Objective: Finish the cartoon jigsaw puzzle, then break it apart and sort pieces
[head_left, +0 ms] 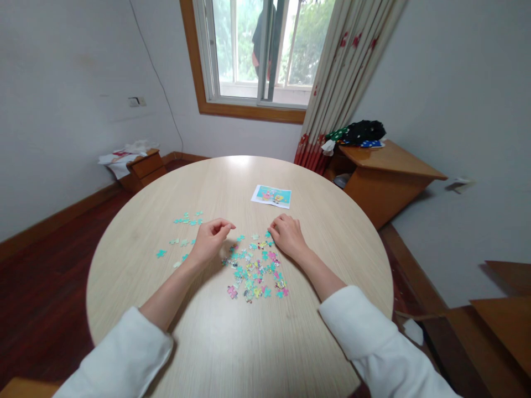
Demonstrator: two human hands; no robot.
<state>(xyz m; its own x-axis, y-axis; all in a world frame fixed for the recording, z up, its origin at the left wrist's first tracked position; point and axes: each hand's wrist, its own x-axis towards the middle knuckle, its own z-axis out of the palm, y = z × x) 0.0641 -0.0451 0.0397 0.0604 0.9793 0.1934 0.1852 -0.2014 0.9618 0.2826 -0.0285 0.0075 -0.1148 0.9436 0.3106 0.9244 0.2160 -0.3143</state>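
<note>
Loose jigsaw puzzle pieces (249,283) in teal, pink and yellow lie in a heap in the middle of the round table (199,354). My left hand (211,236) hovers at the heap's upper left, thumb and fingers pinched together; whatever is between the fingertips is too small to make out. At the upper right of the heap, my right hand (287,235) rests with curled fingers, its fingertips on a teal puzzle piece (268,234). More teal and pale pieces (161,254) are spread left of my left hand, some partly hidden behind it.
A printed picture card (271,196) with cartoon figures lies beyond my hands. Wooden furniture (385,166) with dark cloths (365,131) on it stands at the right. Papers (124,156) lie on a wooden piece at the left. A person's dark clothing (261,41) shows beyond the window.
</note>
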